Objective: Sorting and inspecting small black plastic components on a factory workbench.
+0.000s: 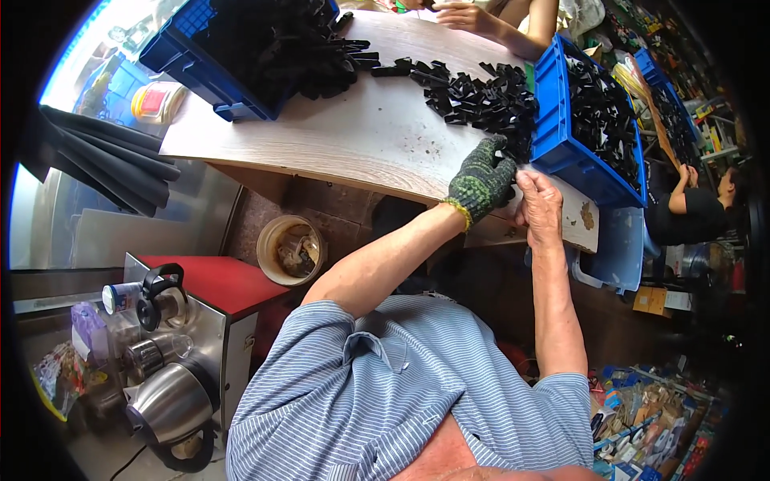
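Observation:
My left hand (484,180), in a dark green knitted glove with a yellow cuff, is at the table's front edge with its fingers curled. Close beside it my bare right hand (541,200) has thumb and fingertips pressed together. The two hands nearly meet, and what lies between their fingers is too small and hidden to name. Just beyond them a pile of small black pieces (473,98) spreads over the pale wood-grain table (353,132).
A blue crate (553,120) full of black pieces stands right of my hands. Another blue crate (180,60), heaped with black parts, is at the far left. Across the table is a person's arm (513,36). A bucket (269,248) stands on the floor; a kettle (172,401) is lower left.

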A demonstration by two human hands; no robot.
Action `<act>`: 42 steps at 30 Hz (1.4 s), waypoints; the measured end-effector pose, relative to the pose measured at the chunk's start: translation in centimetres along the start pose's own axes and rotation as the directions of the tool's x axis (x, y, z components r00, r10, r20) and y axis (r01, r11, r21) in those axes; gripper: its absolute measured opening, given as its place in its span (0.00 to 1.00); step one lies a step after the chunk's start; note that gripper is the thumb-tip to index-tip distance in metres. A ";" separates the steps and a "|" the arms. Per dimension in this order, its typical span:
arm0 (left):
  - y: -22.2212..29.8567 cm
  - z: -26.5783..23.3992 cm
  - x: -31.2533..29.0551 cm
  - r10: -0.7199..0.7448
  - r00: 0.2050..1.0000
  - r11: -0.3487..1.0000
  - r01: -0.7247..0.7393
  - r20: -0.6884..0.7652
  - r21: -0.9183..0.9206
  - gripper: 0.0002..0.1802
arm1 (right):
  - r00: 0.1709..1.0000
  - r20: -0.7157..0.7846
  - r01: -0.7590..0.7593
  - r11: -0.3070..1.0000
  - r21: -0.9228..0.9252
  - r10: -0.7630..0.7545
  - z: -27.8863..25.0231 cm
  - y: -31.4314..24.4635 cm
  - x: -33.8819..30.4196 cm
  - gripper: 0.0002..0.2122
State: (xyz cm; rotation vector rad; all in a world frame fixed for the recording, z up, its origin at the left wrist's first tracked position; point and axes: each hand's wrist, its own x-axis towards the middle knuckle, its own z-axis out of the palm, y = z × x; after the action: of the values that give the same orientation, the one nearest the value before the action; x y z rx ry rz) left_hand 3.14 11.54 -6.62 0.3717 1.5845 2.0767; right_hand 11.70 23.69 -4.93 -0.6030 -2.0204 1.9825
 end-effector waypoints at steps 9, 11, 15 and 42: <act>-1.7 0.0 0.3 0.310 0.948 0.947 -0.315 -0.069 -0.069 0.21 | 0.996 0.081 0.054 0.992 -0.110 -0.045 1.2 -0.7 0.0 0.14; -1.2 -0.2 0.1 0.263 0.964 0.955 -0.264 -0.032 -0.135 0.21 | 0.992 0.119 0.048 0.995 -0.087 -0.037 1.4 -0.7 -0.2 0.14; -1.0 -3.2 -1.0 0.384 0.922 0.908 -0.366 -0.052 0.203 0.21 | 0.989 0.144 0.023 0.999 -0.043 -0.016 2.3 -0.6 -0.6 0.14; 5.2 -12.5 -1.9 0.634 0.749 0.199 -0.398 0.192 0.896 0.18 | 0.995 -0.087 -0.033 0.980 0.197 0.052 3.1 -0.4 -0.5 0.16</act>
State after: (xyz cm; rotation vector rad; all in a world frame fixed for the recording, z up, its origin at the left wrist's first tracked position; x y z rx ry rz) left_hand -2.64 -0.77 -5.04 1.2683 3.0314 1.3463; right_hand 10.72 20.71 -4.58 -0.6839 -1.7472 2.1048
